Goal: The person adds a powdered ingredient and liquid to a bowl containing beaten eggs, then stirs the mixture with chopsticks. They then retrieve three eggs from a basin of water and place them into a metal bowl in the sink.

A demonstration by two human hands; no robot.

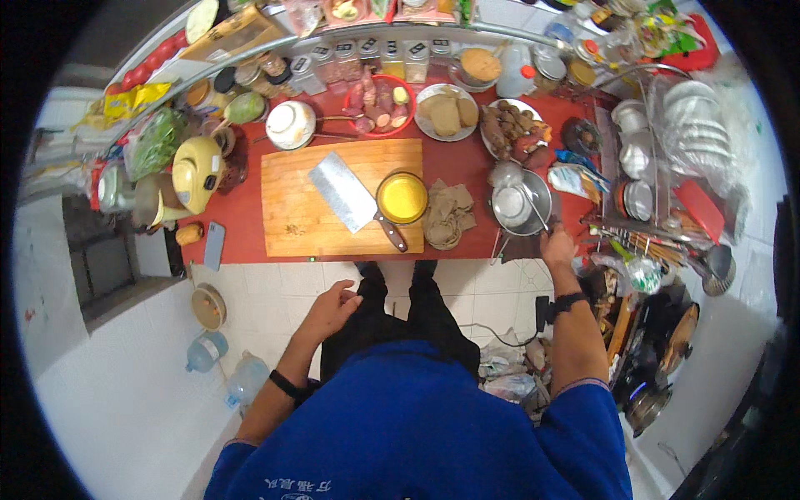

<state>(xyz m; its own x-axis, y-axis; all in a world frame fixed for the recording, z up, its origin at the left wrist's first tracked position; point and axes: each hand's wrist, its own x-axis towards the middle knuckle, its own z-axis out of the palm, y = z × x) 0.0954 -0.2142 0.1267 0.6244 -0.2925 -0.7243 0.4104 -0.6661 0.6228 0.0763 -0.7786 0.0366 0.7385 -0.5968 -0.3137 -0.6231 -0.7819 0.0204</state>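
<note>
Head: right hand (557, 247) grips ladle (518, 185).

Cleaver (343, 192) lies on cutting board (333, 200), bowl (402, 197) at its right.

A slim grey-blue phone with a dark screen (214, 245) lies at the table's (242, 225) left front edge. A crumpled yellow plastic packet (133, 100) sits far left. Clear square labelled spice jars (367, 57) line the back. A brown cardboard box (237, 35) rests on the shelf above.

Right hand (557, 247) at the counter edge (250, 255) — cleaver (346, 193) on cutting board (292, 208).
</note>
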